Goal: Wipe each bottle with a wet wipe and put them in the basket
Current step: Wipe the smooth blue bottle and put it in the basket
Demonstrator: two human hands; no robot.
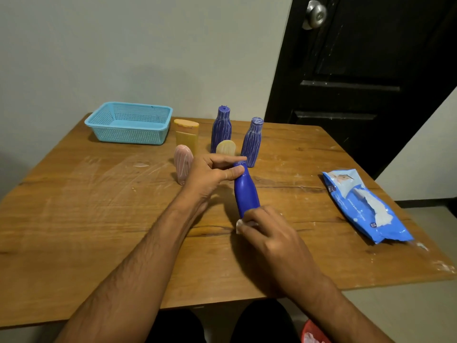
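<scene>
A clean blue bottle (245, 191) is held tilted over the middle of the wooden table (86, 219). My left hand (212, 173) pinches its cap end between thumb and fingers. My right hand (269, 233) grips a white wet wipe (241, 225) against the bottle's base. Two blue bottles with white streaks (220, 128) (252, 142) stand behind. An orange bottle (186, 134), a pink one (183, 167) and a cream one (226, 147) stand near them. The light blue basket (128, 123) sits at the far left with nothing visible inside.
A blue pack of wet wipes (363, 206) lies open at the table's right side. White smears mark the tabletop. A dark door (358, 70) stands behind the table on the right. Something red (312, 332) shows on the floor at the lower right.
</scene>
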